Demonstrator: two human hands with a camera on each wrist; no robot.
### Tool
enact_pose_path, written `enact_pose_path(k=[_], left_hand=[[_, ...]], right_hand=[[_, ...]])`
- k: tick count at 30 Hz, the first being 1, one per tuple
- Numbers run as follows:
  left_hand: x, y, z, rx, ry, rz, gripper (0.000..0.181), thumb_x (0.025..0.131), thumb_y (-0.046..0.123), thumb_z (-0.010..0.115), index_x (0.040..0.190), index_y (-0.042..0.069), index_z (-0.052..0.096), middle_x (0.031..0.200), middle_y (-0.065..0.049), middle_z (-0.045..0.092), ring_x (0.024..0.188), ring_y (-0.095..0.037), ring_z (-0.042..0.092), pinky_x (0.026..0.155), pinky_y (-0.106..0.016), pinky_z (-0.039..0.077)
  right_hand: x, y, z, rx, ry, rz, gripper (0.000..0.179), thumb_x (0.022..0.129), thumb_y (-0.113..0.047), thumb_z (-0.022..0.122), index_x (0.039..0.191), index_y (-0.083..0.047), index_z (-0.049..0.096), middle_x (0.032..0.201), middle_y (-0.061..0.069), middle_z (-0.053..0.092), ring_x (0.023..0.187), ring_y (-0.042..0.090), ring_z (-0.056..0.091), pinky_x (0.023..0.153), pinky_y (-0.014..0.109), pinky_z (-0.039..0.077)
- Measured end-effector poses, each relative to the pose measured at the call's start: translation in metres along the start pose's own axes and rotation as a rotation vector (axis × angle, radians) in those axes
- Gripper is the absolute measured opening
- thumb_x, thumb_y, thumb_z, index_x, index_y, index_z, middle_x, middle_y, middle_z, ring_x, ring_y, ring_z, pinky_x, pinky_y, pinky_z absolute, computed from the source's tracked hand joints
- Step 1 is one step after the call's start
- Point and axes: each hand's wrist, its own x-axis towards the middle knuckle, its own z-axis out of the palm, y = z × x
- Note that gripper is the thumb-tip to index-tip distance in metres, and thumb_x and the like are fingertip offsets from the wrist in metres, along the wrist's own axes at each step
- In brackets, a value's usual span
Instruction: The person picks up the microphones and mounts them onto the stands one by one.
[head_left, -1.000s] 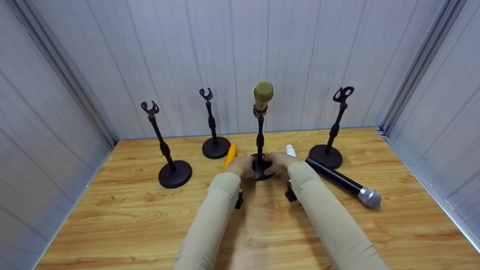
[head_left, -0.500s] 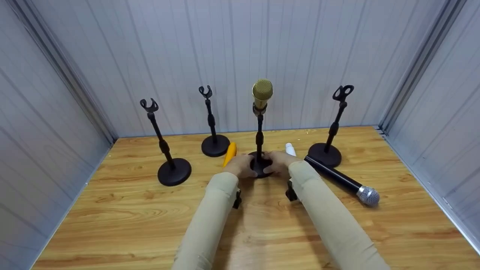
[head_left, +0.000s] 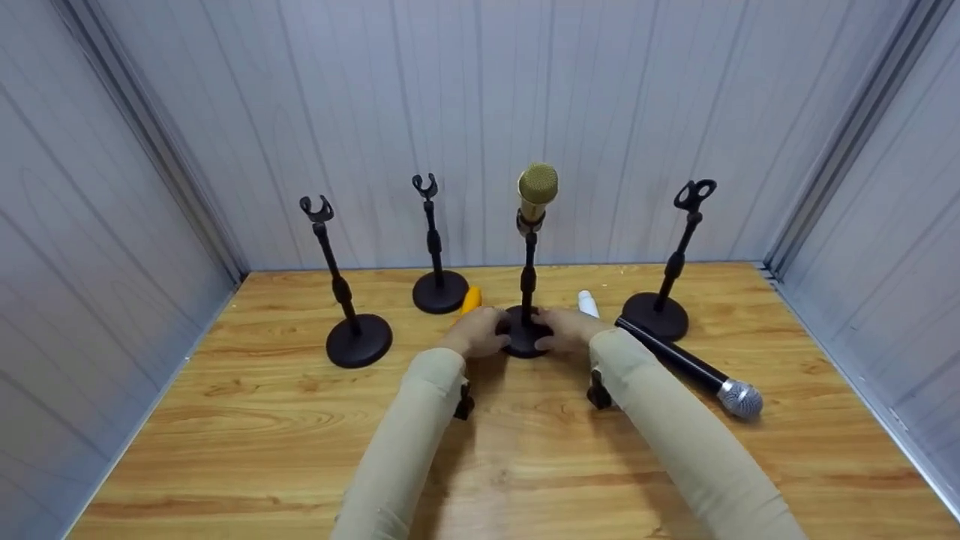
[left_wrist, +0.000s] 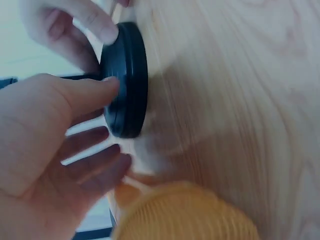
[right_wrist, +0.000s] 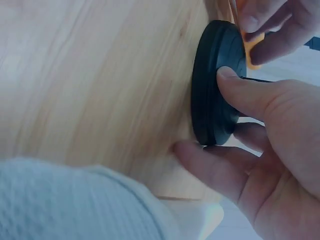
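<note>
Sleeves: beige forearms (head_left: pixel 686 420) enter from the near edge.
Left hand: left hand (head_left: pixel 480 334) loosely spread, thumb over the base's near rim, other fingers along its side; no firm grip seen.
Right hand: right hand (head_left: pixel 572 328) likewise relaxed, thumb on the base top, fingers at the rim; pressure cannot be judged.
Black microphone: black microphone with silver grille (head_left: pixel 682 364) lies right of the right fingers, tail before the right stand's base.
Desk microphone stand: desk microphone stand (head_left: pixel 529 277) upright, its round base (head_left: pixel 523 341) between both sets of fingers.
Gold microphone: gold microphone (head_left: pixel 538 187) in the clip above the fingers, grille up.
Orange object: orange object (head_left: pixel 471 300), probably a microphone, partly hidden just beyond the left fingers.
White object: white object (head_left: pixel 589 304), partly hidden just beyond the right hand.
Vacant stands: left stand (head_left: pixel 343 292) and rear stand (head_left: pixel 434 244) left of the left fingers; right stand (head_left: pixel 673 266) beyond the right hand.
Risks: a thumb catching the rim on withdrawal could tip the top-heavy stand; the left knuckles could roll the orange object; the right forearm could nudge the black microphone.
</note>
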Motion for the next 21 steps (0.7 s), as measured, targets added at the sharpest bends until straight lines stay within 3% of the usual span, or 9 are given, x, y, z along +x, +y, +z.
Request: enact_pose_path(k=[7,12,17,21], left_hand=[[-0.016,-0.029,-0.023,-0.074,0.129,0.031,0.037,0.1,0.015,0.065,0.135,0.001,0.062,0.136,-0.018,0.059,0.127,-0.032,0.054,0.108,-0.045,0.042],[-0.03,-0.051,-0.041,-0.125,0.129,-0.067,0.038,0.103,0.016,0.061,0.139,0.003,0.059,0.138,-0.018,0.055,0.129,-0.032,0.052,0.11,-0.045,0.041],[-0.038,-0.072,-0.056,-0.172,0.088,-0.216,0.045,0.104,0.021,0.058,0.147,0.011,0.05,0.15,-0.015,0.047,0.136,-0.03,0.046,0.111,-0.048,0.039],[-0.035,-0.087,-0.062,-0.184,0.095,-0.254,0.052,0.105,0.019,0.056,0.153,0.006,0.041,0.155,-0.019,0.042,0.139,-0.034,0.044,0.111,-0.05,0.039]], right_hand=[[-0.013,-0.011,-0.014,-0.009,-0.033,-0.013,0.045,0.103,-0.02,0.062,0.142,0.002,0.056,0.14,0.02,0.058,0.13,0.037,0.054,0.108,0.049,0.043],[-0.018,-0.02,-0.016,-0.03,-0.02,-0.068,0.04,0.102,-0.02,0.064,0.139,-0.003,0.061,0.132,0.015,0.065,0.124,0.032,0.06,0.104,0.046,0.047],[-0.012,-0.028,-0.01,-0.053,0.027,-0.236,0.033,0.101,-0.012,0.064,0.133,-0.004,0.065,0.121,0.013,0.07,0.112,0.027,0.067,0.097,0.043,0.052],[-0.004,-0.033,0.0,-0.064,0.094,-0.417,0.035,0.097,-0.001,0.065,0.133,-0.001,0.064,0.116,0.015,0.071,0.105,0.028,0.067,0.094,0.042,0.053]])
